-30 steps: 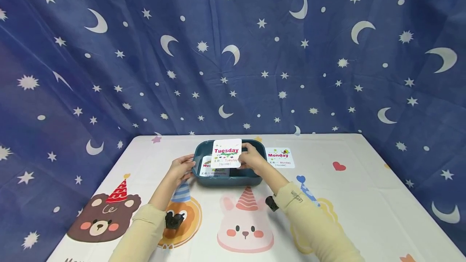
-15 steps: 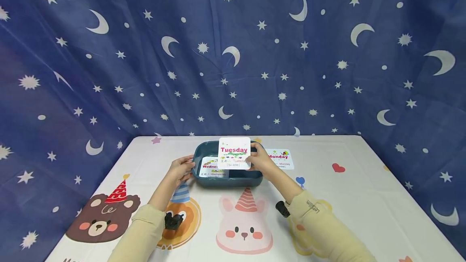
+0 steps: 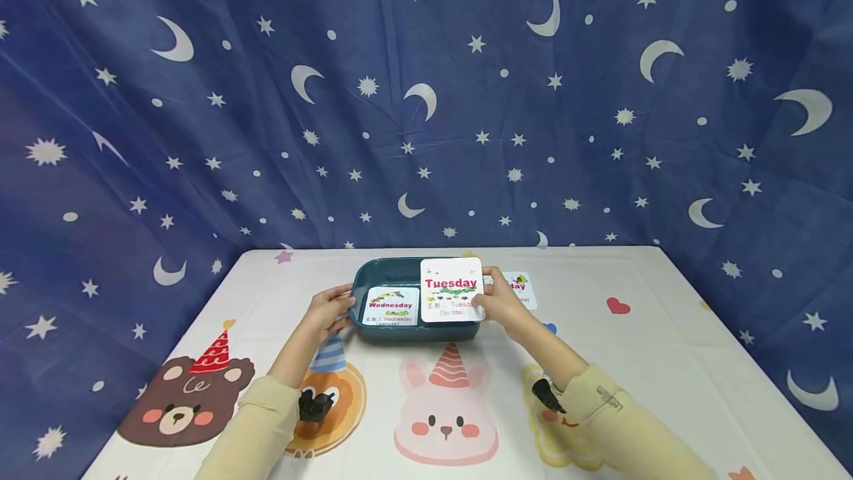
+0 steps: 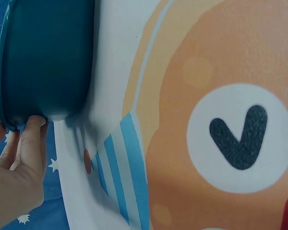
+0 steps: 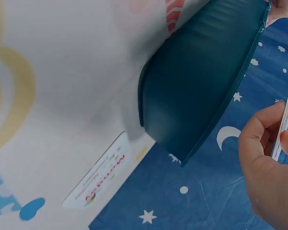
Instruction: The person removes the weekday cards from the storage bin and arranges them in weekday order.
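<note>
And it's the left hand (image 3: 329,310) clamped on the left end of the teal plastic bin (image 3: 406,333), fingers against the outer wall, a hold that looks meant to stop the bin sliding. Over on the other side, the right hand (image 3: 501,302) has the Tuesday card (image 3: 451,290) pinched by its right edge, thumb in front, fingers behind. Nice grip, that: it leaves nearly all the print uncovered, faced towards the person, probably so the word can be read. Edge-on from the right wrist, it looks thicker than one card, though how many layers is hard to tell.

The two hands work well apart, with the bin between them. The Tuesday card covers the bin's right half from the head view; the Wednesday card (image 3: 391,307) lies face up in the left half. Just beyond the bin's right end, the Monday card (image 5: 97,173) lies flat near the table's far edge, word side showing, perhaps put there to be kept separate.

Underneath, a white tablecloth (image 3: 680,391) full of cartoons: a bear (image 3: 180,410) towards the near left corner, a rabbit (image 3: 446,424) in front of the bin. Behind the far edge hangs a deep blue curtain (image 3: 466,184), all moons and stars.
</note>
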`<act>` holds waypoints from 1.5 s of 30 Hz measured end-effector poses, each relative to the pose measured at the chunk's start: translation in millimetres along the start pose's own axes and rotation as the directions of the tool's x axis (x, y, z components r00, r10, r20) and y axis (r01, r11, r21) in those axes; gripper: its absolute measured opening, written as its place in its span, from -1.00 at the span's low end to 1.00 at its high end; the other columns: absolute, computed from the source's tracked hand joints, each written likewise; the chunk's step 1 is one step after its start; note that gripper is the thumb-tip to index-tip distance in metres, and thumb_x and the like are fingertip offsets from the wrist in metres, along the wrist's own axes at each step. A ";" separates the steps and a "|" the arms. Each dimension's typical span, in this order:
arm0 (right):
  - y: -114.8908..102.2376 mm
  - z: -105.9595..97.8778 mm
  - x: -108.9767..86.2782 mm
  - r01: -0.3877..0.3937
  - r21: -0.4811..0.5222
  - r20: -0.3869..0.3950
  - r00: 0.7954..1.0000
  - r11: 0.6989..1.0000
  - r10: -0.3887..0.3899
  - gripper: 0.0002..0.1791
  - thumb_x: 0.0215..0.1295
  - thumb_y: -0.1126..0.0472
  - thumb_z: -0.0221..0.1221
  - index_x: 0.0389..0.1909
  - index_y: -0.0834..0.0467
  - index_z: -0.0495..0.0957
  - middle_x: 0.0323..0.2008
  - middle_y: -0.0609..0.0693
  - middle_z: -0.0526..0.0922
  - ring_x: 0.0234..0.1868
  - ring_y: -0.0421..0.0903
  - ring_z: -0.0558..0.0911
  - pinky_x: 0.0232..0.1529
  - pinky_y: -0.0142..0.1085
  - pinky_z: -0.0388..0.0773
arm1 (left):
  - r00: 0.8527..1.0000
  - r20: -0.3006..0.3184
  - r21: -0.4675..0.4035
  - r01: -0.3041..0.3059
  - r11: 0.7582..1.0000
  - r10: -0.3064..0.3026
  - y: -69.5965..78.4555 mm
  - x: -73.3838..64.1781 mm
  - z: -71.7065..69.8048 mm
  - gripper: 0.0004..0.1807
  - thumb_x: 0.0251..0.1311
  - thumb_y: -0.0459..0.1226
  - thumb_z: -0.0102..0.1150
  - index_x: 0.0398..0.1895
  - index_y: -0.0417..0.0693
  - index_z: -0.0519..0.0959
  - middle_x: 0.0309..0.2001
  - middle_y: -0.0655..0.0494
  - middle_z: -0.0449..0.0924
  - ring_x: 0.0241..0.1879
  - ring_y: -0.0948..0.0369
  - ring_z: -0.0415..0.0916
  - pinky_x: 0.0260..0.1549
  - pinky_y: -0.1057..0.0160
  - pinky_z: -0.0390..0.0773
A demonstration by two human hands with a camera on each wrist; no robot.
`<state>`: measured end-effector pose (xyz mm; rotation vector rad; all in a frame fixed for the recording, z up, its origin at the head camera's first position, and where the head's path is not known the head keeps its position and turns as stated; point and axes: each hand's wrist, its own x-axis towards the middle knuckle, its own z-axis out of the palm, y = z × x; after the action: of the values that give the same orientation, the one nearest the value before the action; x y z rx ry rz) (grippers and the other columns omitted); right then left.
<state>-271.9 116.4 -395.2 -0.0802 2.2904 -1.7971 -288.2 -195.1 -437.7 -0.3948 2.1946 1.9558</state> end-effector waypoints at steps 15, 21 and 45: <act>15.3 -32.0 -27.7 -0.004 -0.042 -0.007 1.000 0.999 0.004 -0.42 0.25 0.49 -0.06 0.27 0.30 0.00 0.04 0.41 0.50 -0.27 -0.15 0.64 -0.32 -0.30 0.60 | 1.000 -0.009 0.008 0.012 1.000 -0.012 -3.6 0.5 -2.8 -0.50 0.34 -0.39 -0.07 0.34 -0.22 0.24 0.31 -0.25 0.27 -0.19 0.23 0.49 -0.41 0.43 0.54; 21.6 -47.4 -35.0 -0.009 -0.069 -0.009 1.000 0.998 0.008 -0.39 0.29 0.45 -0.06 0.31 0.32 -0.06 0.03 0.40 0.49 -0.26 -0.15 0.63 -0.28 -0.28 0.60 | 1.000 -0.009 0.008 0.005 1.000 -0.005 -1.8 0.0 -2.5 -0.50 0.34 -0.39 -0.07 0.35 -0.22 0.24 0.31 -0.24 0.27 -0.16 0.22 0.50 -0.41 0.44 0.54; 61.6 -111.4 -48.6 -0.042 -0.145 -0.030 0.999 0.988 0.038 -0.30 0.28 0.42 -0.09 0.33 0.45 -0.23 0.03 0.47 0.41 -0.25 -0.17 0.63 -0.23 -0.26 0.64 | 1.000 -0.022 0.019 0.010 1.000 -0.010 -1.9 1.9 -1.2 -0.50 0.33 -0.38 -0.04 0.33 -0.20 0.27 0.29 -0.23 0.30 -0.12 0.18 0.50 -0.32 0.37 0.55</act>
<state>-242.3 246.5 -422.7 -0.0345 2.4220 -1.6191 -289.4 -196.5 -440.0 -0.4255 2.2187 1.9330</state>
